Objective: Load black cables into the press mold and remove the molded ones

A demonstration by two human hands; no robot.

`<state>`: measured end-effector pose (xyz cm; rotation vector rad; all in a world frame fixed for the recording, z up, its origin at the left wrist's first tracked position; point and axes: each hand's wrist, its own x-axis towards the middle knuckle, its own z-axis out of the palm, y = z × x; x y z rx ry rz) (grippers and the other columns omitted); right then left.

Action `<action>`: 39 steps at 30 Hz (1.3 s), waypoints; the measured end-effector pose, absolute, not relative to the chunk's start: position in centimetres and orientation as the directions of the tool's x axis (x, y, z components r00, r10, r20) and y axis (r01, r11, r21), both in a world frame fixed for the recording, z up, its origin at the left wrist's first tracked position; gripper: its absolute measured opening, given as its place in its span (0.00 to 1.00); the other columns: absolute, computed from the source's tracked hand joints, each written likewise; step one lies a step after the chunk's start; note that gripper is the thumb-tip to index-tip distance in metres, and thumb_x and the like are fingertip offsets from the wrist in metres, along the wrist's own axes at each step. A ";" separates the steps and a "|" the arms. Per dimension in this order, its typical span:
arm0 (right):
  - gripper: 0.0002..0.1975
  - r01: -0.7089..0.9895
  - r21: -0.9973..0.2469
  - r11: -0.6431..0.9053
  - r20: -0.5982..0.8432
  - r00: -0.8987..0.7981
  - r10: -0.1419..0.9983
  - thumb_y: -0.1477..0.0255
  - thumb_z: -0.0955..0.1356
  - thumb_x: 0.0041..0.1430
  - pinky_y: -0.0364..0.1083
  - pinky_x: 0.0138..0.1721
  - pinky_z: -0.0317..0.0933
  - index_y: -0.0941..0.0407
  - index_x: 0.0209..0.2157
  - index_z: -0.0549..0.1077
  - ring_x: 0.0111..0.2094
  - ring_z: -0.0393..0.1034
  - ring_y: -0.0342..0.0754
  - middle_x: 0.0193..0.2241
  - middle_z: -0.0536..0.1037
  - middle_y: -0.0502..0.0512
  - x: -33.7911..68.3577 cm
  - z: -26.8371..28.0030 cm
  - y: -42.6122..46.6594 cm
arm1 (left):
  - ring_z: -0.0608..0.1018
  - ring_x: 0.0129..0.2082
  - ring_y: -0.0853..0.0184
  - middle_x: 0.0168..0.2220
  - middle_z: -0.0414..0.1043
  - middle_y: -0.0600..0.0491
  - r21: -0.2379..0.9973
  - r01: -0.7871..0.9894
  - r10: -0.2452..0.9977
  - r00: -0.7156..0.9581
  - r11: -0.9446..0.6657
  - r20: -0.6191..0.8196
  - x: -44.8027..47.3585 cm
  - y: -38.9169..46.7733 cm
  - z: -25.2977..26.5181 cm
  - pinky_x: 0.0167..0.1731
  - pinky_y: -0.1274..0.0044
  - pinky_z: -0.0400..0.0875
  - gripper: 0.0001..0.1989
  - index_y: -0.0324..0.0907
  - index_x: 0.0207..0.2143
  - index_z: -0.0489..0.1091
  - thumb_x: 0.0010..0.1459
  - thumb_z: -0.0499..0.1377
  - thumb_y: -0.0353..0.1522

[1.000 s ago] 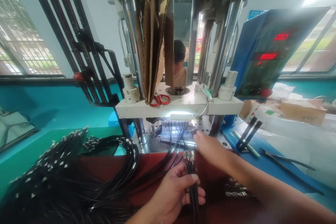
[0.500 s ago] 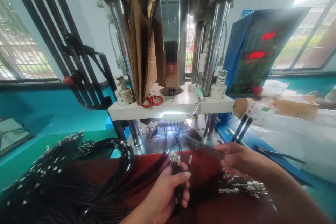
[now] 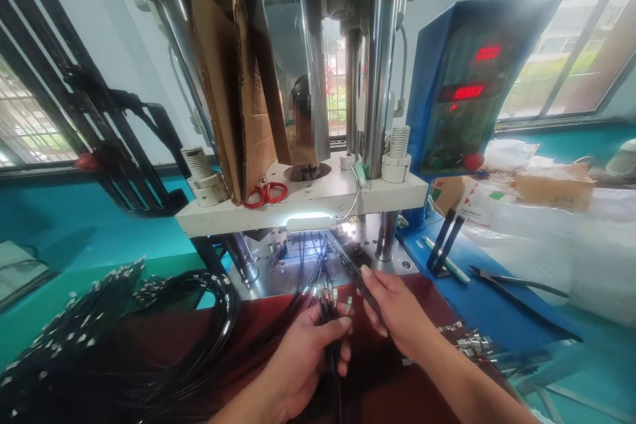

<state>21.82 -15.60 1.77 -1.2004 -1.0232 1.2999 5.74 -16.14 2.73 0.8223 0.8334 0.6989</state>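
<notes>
My left hand [image 3: 315,351] is closed around a bunch of black cables [image 3: 326,310], their metal end terminals pointing up. One terminal [image 3: 349,305] stands apart to the right of the bunch. Held in my right hand [image 3: 392,305] is a long, narrow, dark metal tool [image 3: 354,267], its exact kind unclear. Its far end slants up and left towards the lit metal bed [image 3: 278,265] of the press. Thin black cables [image 3: 302,262] run from under the press lamp [image 3: 309,222] down towards my left hand.
Coiled black cables [image 3: 218,291] and a large cable pile [image 3: 74,344] lie left. More terminals [image 3: 472,343] lie beside my right forearm. Cutting pliers [image 3: 517,283] rest on a blue surface [image 3: 517,311]. Red-handled scissors [image 3: 267,195] and cardboard [image 3: 213,73] are on the press plate [image 3: 342,201].
My right hand has moved left and inward with the tool, whose tip now points up and left over the press bed. The view has shifted; my left hand keeps its hold on the cables.
</notes>
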 end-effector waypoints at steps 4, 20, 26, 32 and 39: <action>0.22 -0.113 -0.993 -0.043 -0.050 0.063 0.997 0.52 0.60 0.62 0.37 0.10 0.43 0.56 0.26 0.66 0.10 0.47 0.37 0.09 0.59 0.40 21.6 1.6 -15.8 | 0.65 0.17 0.77 0.28 0.65 0.57 0.880 -0.163 0.817 0.476 0.446 -0.325 6.5 -16.0 2.5 0.13 0.83 0.56 0.12 0.40 0.35 0.62 0.57 0.59 0.39; 0.20 0.131 -0.988 -0.078 -0.072 0.045 0.996 0.54 0.61 0.63 0.37 0.12 0.48 0.56 0.29 0.69 0.12 0.53 0.38 0.12 0.61 0.43 21.1 2.2 -16.5 | 0.56 0.10 0.79 0.17 0.58 0.62 0.891 -0.098 0.792 0.507 0.444 -0.339 6.9 -16.1 1.5 0.07 0.86 0.49 0.08 0.41 0.31 0.65 0.59 0.56 0.37; 0.20 0.184 -0.982 -0.049 -0.041 0.046 0.998 0.54 0.60 0.64 0.38 0.13 0.50 0.55 0.36 0.72 0.13 0.55 0.39 0.13 0.62 0.43 21.0 2.4 -16.6 | 0.54 0.09 0.78 0.14 0.55 0.63 0.895 -0.082 0.792 0.505 0.439 -0.342 6.9 -16.1 1.4 0.06 0.85 0.48 0.06 0.41 0.31 0.65 0.58 0.55 0.34; 0.20 0.232 -0.972 -0.034 -0.027 0.033 0.999 0.54 0.60 0.64 0.38 0.13 0.51 0.54 0.40 0.73 0.13 0.55 0.40 0.14 0.62 0.44 21.0 2.1 -16.8 | 0.54 0.09 0.78 0.15 0.55 0.63 0.894 -0.091 0.782 0.529 0.439 -0.330 6.8 -16.2 1.4 0.06 0.85 0.48 0.06 0.40 0.30 0.66 0.57 0.55 0.33; 0.17 0.363 -0.931 0.037 0.053 0.036 0.998 0.58 0.58 0.66 0.40 0.19 0.57 0.52 0.42 0.72 0.18 0.61 0.42 0.20 0.67 0.47 21.1 1.9 -16.8 | 0.54 0.09 0.78 0.14 0.54 0.63 0.899 -0.116 0.802 0.510 0.421 -0.311 7.0 -16.3 1.4 0.06 0.85 0.48 0.07 0.42 0.27 0.64 0.57 0.55 0.33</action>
